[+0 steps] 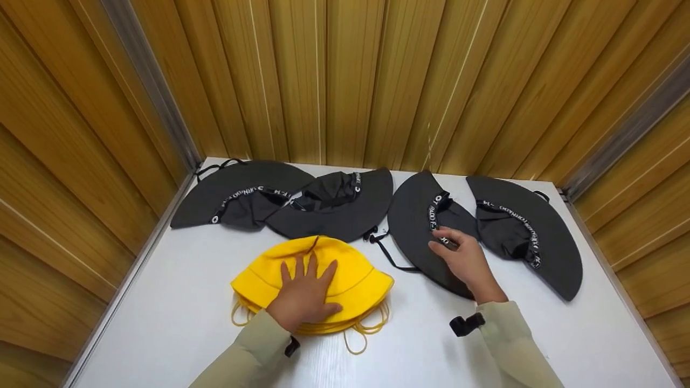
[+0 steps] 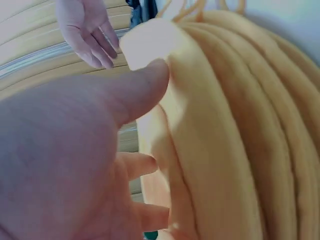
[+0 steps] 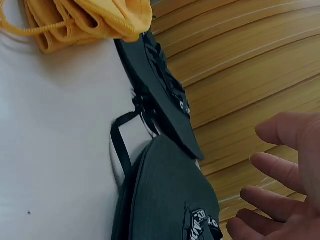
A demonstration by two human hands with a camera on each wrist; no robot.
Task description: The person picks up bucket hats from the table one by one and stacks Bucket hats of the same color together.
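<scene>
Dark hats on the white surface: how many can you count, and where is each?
4: far-left hat, left-centre hat, right-centre hat near the right hand, far-right hat. Others may be hidden underneath.

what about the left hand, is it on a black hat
No, the left hand lies spread on the yellow hats.

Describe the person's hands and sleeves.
Left hand and right hand: both ungloved. Left sleeve and right sleeve: long, pale khaki-green. A small black fitting shows by the left cuff, a second black fitting by the right.
</scene>
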